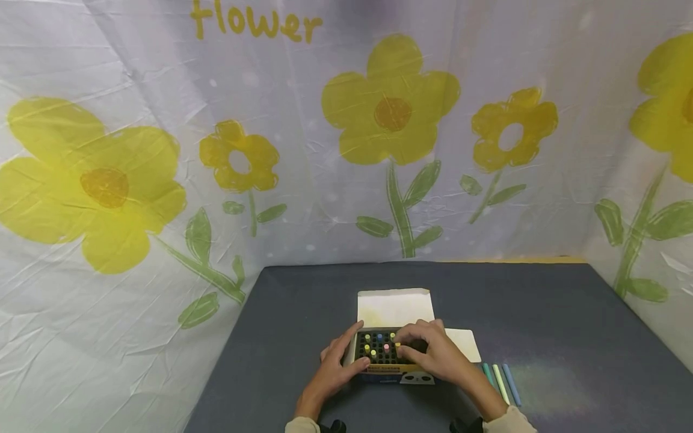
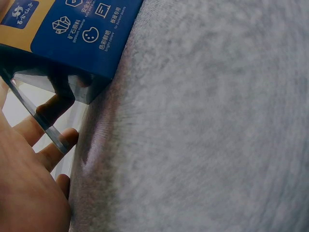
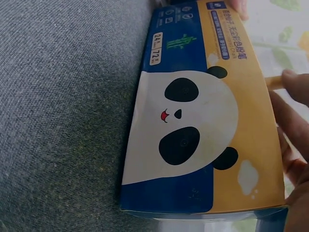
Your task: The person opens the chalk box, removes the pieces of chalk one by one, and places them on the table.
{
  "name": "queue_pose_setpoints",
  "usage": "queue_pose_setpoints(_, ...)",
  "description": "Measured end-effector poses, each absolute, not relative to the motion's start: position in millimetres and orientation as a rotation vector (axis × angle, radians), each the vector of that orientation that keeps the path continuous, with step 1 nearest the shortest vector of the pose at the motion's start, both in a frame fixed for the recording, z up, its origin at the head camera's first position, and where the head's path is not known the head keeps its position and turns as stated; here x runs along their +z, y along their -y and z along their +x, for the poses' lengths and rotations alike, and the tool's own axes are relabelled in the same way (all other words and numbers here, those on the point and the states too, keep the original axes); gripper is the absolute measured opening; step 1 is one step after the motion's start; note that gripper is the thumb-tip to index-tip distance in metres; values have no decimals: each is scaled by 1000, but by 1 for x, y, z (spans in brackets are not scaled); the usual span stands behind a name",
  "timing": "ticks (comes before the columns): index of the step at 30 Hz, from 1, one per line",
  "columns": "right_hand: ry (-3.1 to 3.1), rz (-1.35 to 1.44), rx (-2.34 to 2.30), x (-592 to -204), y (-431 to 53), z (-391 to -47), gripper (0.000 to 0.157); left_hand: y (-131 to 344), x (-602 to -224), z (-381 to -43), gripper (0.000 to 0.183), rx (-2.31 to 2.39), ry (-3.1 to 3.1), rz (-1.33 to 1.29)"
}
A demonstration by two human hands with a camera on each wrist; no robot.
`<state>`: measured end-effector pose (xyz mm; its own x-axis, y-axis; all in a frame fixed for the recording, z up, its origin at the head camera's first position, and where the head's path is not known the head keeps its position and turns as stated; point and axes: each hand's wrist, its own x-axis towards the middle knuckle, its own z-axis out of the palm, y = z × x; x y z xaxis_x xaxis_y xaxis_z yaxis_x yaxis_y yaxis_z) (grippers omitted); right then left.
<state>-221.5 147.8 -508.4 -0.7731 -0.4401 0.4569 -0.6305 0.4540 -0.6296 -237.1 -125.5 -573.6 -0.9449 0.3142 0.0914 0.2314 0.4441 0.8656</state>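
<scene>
A blue and yellow chalk box (image 1: 390, 371) with a panda on its front stands with its lid up. Its black holder carries several coloured chalk sticks upright in small holes. My left hand (image 1: 334, 368) holds the box's left end, thumb at the front edge and index finger toward the back corner. Between thumb and fingers, my right hand (image 1: 433, 352) pinches an orange-yellow chalk stick (image 3: 275, 83) at the holder. The right hand hides the holder's right part. In the left wrist view, fingers (image 2: 58, 154) show behind a clear strip beside the box.
Three chalk sticks, green, pale yellow (image 1: 501, 385) and blue, lie on the dark table (image 1: 292, 300) right of the box. The white lid (image 1: 395, 307) stands up at the back, and a white side flap (image 1: 464, 344) sticks out right. A flower-printed curtain surrounds the table.
</scene>
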Motion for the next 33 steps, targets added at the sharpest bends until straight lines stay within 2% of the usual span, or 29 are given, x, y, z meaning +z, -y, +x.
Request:
queue_pose_setpoints(13, 2228, 726, 1236, -503, -158, -227, 31, 124, -573, -238, 72, 1551, -2591, 483)
queue_pose_setpoints(22, 2227, 656, 1424, -502, -182, -227, 19, 125, -573, -236, 72, 1529, -2605, 474)
queue_pose_setpoints(33, 2337, 553, 1505, -503, -230, -219, 19, 125, -573, -238, 71, 1526, -2600, 483)
